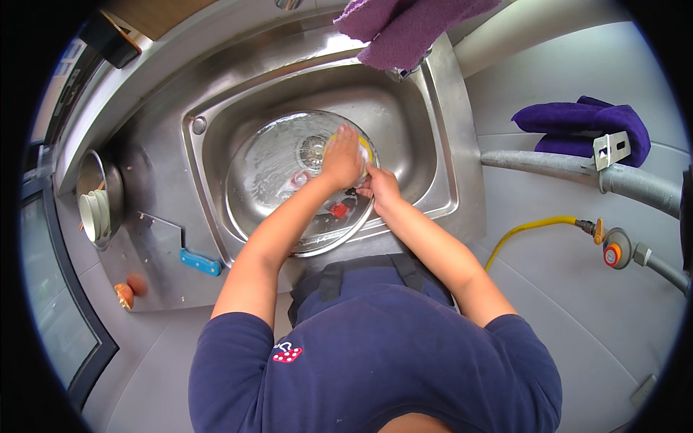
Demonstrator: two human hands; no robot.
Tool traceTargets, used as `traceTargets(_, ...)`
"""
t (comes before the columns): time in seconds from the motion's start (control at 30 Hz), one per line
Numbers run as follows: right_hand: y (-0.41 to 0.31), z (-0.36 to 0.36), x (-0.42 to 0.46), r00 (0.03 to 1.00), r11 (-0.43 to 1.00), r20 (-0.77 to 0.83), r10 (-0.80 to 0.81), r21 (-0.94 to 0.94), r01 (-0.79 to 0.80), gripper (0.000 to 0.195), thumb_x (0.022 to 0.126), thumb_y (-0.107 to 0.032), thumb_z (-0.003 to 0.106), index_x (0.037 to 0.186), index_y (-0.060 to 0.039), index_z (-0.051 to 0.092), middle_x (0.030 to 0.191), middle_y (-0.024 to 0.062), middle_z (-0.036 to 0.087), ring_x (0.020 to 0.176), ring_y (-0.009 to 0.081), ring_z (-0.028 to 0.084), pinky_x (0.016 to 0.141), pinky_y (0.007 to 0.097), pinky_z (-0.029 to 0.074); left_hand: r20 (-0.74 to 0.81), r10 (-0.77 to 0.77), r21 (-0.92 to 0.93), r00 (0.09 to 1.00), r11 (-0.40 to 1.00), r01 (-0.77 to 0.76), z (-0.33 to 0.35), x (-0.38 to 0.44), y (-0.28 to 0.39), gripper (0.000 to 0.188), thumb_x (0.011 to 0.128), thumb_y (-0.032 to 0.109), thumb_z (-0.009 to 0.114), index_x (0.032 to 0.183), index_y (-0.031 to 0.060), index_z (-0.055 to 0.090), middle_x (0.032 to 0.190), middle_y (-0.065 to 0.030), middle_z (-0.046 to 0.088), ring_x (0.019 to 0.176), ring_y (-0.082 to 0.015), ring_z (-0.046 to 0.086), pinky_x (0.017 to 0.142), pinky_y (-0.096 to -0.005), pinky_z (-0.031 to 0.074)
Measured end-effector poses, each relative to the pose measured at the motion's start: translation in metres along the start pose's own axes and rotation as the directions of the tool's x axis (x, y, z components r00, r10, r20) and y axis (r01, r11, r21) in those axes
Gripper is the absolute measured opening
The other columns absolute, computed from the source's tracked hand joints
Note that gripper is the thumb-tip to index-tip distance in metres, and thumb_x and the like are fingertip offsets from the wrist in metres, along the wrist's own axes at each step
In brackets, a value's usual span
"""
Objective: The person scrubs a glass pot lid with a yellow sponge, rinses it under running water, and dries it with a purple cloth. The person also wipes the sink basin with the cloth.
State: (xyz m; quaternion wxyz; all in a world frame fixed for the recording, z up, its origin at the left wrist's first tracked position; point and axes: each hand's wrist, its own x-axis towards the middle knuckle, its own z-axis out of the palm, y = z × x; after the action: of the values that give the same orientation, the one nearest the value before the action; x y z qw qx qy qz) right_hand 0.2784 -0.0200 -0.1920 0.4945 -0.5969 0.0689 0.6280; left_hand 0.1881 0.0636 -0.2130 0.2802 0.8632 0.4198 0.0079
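A large round clear glass lid [265, 184] with a thin shiny rim lies tilted in the stainless steel sink [398, 108], wet and streaked with suds. My left hand [344, 159] presses flat over a yellow sponge [365, 146] on the glass, covering most of it. The lid's right rim is gripped by my right hand [383, 189], thumb up and fingers curled under. Through the glass show the sink drain [313, 151] and a small red patch [339, 210]; I cannot tell what that patch is.
Left on the steel counter sit a blue-handled knife [200, 262], a metal bowl [113, 187] holding pale green bowls [95, 214], and onion-like pieces [124, 296]. A purple towel [406, 32] hangs over the faucet [399, 74]. Rightward run a pipe [552, 164] and yellow hose [530, 227].
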Motion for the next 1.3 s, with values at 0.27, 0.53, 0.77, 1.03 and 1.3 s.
traceTargets(0.27, 0.006, -0.009, 0.013, 0.995, 0.988, 0.082, 0.055, 0.136, -0.065, 0.032, 0.086, -0.033, 0.048, 0.092, -0.0013, 0.048, 0.075, 0.0120, 0.058, 0.059, 0.0227, 0.056, 0.051, 0.0335, 0.048, 0.331, 0.440, -0.264, 0.835, 0.892, -0.366, -0.047, -0.086, -0.030, 0.063, 0.082, 0.022, 0.043, 0.135, 0.0017, 0.016, 0.142, -0.0188, 0.008, 0.132, -0.0313, 0.007, 0.106, -0.0421, 0.009)
traceTargets(0.53, -0.007, -0.003, -0.001, 0.987, 0.980, 0.139, 0.081, 0.172, -0.105, 0.038, 0.089, -0.039, 0.041, 0.090, -0.0014, 0.047, 0.071, 0.0118, 0.058, 0.050, 0.0212, 0.055, 0.044, 0.0314, 0.046, 0.673, 0.321, -0.198, 0.666, 0.946, -0.256, -0.114, -0.152, -0.100, 0.066, 0.086, 0.029, 0.042, 0.136, 0.0024, 0.009, 0.142, -0.0189, 0.004, 0.132, -0.0301, 0.004, 0.106, -0.0381, 0.007)
traceTargets(0.77, -0.008, 0.002, -0.005, 0.994, 0.996, 0.103, 0.022, 0.080, -0.031, 0.041, 0.088, -0.041, 0.044, 0.090, 0.0000, 0.049, 0.072, 0.0111, 0.059, 0.050, 0.0189, 0.055, 0.044, 0.0292, 0.046, 0.575, -0.118, 0.395, 0.809, 0.907, -0.148, -0.116, -0.119, -0.168, 0.065, 0.087, 0.035, 0.033, 0.135, -0.0009, 0.009, 0.142, -0.0171, 0.006, 0.132, -0.0278, 0.011, 0.106, -0.0376, 0.012)
traceTargets(1.03, -0.009, 0.000, -0.012, 0.989, 0.996, 0.149, -0.020, 0.091, 0.006, 0.041, 0.087, -0.042, 0.045, 0.088, -0.0013, 0.050, 0.071, 0.0097, 0.059, 0.051, 0.0177, 0.054, 0.046, 0.0284, 0.045, 0.142, -0.382, 0.754, 0.913, 0.640, 0.150, -0.090, -0.043, -0.131, 0.060, 0.088, 0.035, 0.024, 0.137, 0.0056, 0.007, 0.145, -0.0022, 0.006, 0.132, -0.0160, 0.009, 0.105, -0.0470, 0.008)
traceTargets(1.3, -0.002, -0.004, -0.003, 0.998, 1.000, 0.069, -0.002, -0.010, 0.003, 0.040, 0.090, -0.039, 0.039, 0.086, -0.0008, 0.050, 0.071, 0.0113, 0.061, 0.050, 0.0177, 0.054, 0.043, 0.0283, 0.043, -0.076, -0.749, 0.502, 0.658, 0.541, 0.674, -0.049, 0.031, -0.075, 0.062, 0.087, 0.032, 0.026, 0.135, -0.0026, 0.010, 0.144, -0.0141, -0.001, 0.133, -0.0265, 0.000, 0.105, -0.0447, 0.005)
